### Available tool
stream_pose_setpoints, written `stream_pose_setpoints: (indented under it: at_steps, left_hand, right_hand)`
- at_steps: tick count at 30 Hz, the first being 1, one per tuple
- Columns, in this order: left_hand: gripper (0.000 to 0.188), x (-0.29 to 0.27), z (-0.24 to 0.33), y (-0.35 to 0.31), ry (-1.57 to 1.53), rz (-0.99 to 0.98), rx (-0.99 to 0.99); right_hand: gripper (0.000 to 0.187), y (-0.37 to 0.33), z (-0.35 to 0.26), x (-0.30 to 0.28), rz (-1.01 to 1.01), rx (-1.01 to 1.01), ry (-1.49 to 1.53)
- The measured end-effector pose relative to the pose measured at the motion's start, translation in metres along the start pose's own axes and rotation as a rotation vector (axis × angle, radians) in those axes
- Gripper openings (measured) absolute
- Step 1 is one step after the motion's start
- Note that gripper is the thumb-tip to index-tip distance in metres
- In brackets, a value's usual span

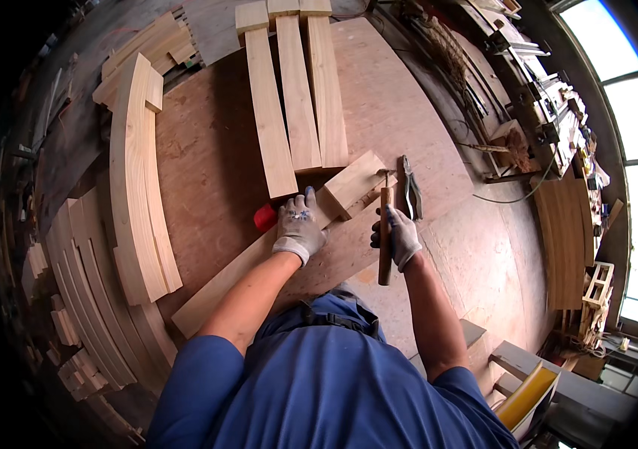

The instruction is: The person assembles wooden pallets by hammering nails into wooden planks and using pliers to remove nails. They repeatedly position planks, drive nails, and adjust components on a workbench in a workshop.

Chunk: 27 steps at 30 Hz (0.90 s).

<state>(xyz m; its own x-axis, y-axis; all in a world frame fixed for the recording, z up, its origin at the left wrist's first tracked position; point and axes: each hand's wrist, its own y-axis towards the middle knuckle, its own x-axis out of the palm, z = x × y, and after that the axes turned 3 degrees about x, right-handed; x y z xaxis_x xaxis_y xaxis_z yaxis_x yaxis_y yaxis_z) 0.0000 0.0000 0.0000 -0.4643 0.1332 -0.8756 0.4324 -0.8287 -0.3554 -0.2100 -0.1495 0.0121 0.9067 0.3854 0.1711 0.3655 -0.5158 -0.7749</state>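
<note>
My left hand (pixel 300 227), in a pale glove, lies on a long light wooden board (pixel 225 281) that runs diagonally across the worktable. Its fingers are stretched out over the wood. A short wooden block (pixel 355 184) sits across the board's far end. In my gloved right hand (pixel 401 236) is a hammer (pixel 386 251), gripped by its wooden handle. The small metal head is at the block's right end; whether it touches the wood I cannot tell. Pliers (pixel 412 196) with dark handles lie just right of the hammer. Beside my left hand is a small red object (pixel 264 217), partly hidden.
Three boards with end blocks (pixel 296 101) lie on the worktable (pixel 207 150) ahead. A similar joined piece (pixel 135 187) is along its left edge. More planks (pixel 98 284) are stacked at left. A cluttered bench (pixel 517 82) stands at far right, near curved wooden pieces (pixel 564 239).
</note>
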Motion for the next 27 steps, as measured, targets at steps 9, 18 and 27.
stream_pose_setpoints:
  at_steps: [9, 18, 27]
  left_hand:
    - [0.115, -0.002, -0.005, 0.007, 0.027, 0.035, 0.009]
    - [0.113, -0.004, 0.001, 0.003, 0.003, 0.005, 0.002]
    - [0.113, -0.007, -0.002, 0.003, 0.016, 0.014, 0.032]
  right_hand:
    - [0.041, -0.020, -0.016, 0.044, 0.316, -0.214, -0.569]
    - [0.046, -0.022, -0.010, 0.046, 0.350, -0.170, -0.501]
    - [0.048, -0.034, 0.003, 0.045, 0.321, -0.190, -0.608]
